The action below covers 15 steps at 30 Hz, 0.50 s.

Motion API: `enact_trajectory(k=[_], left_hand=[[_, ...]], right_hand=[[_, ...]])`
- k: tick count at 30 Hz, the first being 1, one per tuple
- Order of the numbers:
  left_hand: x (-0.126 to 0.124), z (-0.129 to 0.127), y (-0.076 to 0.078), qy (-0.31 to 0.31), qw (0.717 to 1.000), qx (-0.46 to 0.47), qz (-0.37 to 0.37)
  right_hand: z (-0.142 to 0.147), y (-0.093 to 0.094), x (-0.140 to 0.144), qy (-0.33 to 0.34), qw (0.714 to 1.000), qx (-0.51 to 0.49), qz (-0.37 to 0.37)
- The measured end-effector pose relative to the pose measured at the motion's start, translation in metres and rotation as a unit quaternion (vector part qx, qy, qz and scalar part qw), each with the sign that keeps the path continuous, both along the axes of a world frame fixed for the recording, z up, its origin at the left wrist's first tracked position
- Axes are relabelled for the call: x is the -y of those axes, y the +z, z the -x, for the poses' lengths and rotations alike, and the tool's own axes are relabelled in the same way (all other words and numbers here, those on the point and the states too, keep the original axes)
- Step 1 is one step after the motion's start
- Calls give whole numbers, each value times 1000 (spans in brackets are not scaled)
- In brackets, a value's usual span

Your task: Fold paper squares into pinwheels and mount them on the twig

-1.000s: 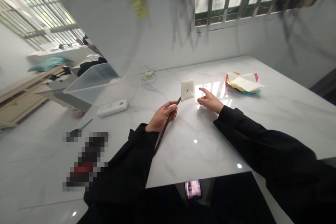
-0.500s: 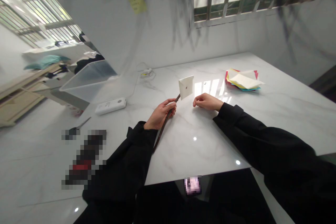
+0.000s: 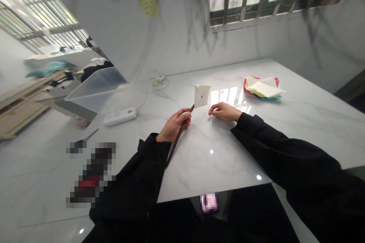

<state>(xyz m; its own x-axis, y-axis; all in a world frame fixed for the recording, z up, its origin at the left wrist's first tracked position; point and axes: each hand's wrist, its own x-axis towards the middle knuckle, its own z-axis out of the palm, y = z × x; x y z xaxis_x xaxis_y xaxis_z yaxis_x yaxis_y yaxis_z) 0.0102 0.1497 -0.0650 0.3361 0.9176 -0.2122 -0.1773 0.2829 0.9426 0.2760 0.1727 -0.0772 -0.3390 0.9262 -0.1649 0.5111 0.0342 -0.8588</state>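
Observation:
My left hand (image 3: 173, 125) grips a thin dark stick (image 3: 177, 140) that runs back along my black sleeve. A small white folded paper square (image 3: 201, 95) sits pinned on the stick's far tip, raised above the white marble table (image 3: 299, 121). My right hand (image 3: 224, 111) rests on the table just right of the paper, fingers curled in, holding nothing that I can see.
A stack of coloured paper sheets (image 3: 264, 88) lies at the far right. A clear plastic bin (image 3: 99, 87), a white oblong device (image 3: 119, 117) and a small corded object (image 3: 159, 80) sit at the left and back. Scissors (image 3: 82, 140) lie near the left edge.
My right hand drew back from pointing at the paper and curled down onto the table. The paper on the stick turned slightly.

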Motion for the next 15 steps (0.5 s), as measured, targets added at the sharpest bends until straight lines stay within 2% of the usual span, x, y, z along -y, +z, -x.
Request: enact_trajectory(k=[9, 15], left_hand=[[1, 0, 2, 7, 1000, 3, 1], [2, -1, 3, 5, 1000, 6, 1]], right_hand=[[2, -1, -1, -5, 1000, -17, 9], [3, -7, -1, -108, 992, -59, -14]])
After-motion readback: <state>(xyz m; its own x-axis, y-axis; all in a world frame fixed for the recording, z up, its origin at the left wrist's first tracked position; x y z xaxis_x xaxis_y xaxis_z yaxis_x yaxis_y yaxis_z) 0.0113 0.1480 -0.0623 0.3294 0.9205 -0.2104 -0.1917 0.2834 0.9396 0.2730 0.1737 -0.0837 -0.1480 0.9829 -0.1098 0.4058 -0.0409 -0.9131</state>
